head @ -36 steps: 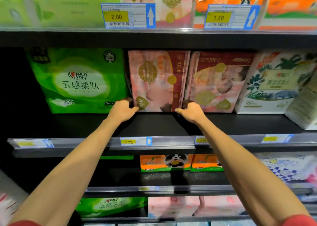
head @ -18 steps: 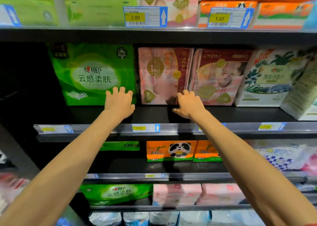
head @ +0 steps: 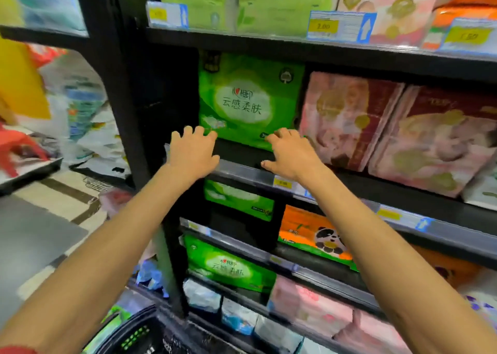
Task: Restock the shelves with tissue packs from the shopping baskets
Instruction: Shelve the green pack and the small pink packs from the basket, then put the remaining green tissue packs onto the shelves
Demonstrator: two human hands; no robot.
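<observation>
Green pack (head: 250,101) behind shelf lip (head: 240,170)

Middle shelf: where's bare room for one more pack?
The dark gap between the black upright and the green pack looks bare, though it is dim. A narrow shelf strip is free in front of that pack, between the left hand and right hand. Right of it the two pink packs stand tight together.

The only camera rides on my head and looks forward and slightly down along both arms. It faces the shelves (head: 269,45) from close by, slanted from their left end; my left hand (head: 192,152) and right hand (head: 291,153) sit mid-frame, a basket (head: 139,337) at the bottom edge.
</observation>
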